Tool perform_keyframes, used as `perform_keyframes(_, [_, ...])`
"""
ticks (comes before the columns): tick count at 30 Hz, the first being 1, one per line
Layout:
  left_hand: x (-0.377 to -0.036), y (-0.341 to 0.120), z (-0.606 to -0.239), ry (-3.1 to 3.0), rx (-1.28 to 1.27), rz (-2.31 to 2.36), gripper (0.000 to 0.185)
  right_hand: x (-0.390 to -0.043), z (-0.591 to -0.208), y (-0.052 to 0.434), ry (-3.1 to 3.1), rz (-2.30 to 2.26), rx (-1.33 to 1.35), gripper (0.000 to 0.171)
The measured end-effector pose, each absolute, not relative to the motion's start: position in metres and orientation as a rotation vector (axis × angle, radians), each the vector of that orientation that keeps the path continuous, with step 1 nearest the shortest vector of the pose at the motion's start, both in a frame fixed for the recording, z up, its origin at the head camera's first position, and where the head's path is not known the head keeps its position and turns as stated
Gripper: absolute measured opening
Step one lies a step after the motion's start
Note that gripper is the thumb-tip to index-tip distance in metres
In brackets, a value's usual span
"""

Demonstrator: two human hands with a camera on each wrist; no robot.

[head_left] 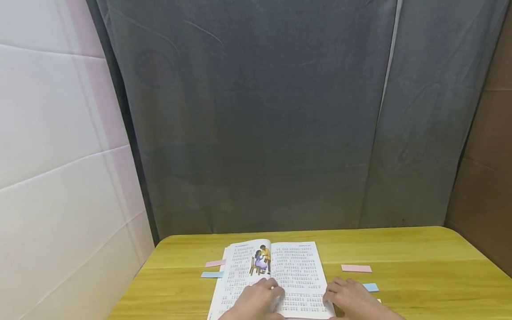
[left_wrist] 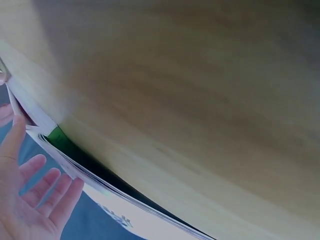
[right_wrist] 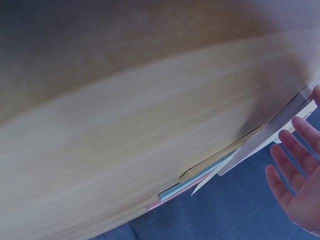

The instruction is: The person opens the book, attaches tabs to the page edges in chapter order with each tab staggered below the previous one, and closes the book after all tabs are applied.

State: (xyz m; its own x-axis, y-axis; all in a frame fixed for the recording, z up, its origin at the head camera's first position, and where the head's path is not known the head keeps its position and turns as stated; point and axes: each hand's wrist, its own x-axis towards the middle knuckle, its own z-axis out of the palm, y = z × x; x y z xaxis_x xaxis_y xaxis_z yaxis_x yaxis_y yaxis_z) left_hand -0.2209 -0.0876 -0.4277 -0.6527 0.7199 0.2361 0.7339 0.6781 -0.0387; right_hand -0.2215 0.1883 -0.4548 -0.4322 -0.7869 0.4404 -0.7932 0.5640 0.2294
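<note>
both the left hand [head_left: 259, 298] and right hand [head_left: 352, 297] lie flat with fingers extended on the open book [head_left: 276, 275], gripping nothing. with no pinch, a page could likely slip or crease, and the blue sticky note [head_left: 370, 287] beside the right hand could get brushed away.

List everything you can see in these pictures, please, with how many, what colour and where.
open book: one, white pages with print and a small colour picture, on the near middle of the table
paper slips left of the book: two, one pink and one blue, flat on the table
paper slips right of the book: one pink, one blue; a yellowish bit by the right hand is too hidden to tell
table: one, yellow wood
curtain: one, dark grey, behind the table
padded wall: white, on the left
brown panel: on the right
left hand: rests on the lower part of the book's pages
right hand: fingers straight, on the book's right edge
</note>
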Motion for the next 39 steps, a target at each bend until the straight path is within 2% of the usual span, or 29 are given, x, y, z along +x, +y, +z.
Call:
perform_keyframes(10, [-0.222,-0.097,-0.424,-2.542,-1.261,-0.170,0.042,-0.219,-0.446,0.189,-2.299,0.020,1.292,0.044])
perform_keyframes(22, [-0.213,-0.097,-0.416,-2.529,-1.303,0.022,0.034,-0.218,-0.443,0.188,-2.340,0.062,1.291,0.045])
perform_keyframes(29, [-0.211,-0.096,-0.421,-2.332,-1.325,0.131,0.048,-0.219,-0.442,0.188,-2.299,0.046,1.312,0.043])
perform_keyframes(39, [-0.213,-0.101,-0.420,-2.106,-1.127,0.190,0.059,-0.220,-0.444,0.187,-2.293,0.027,1.299,0.046])
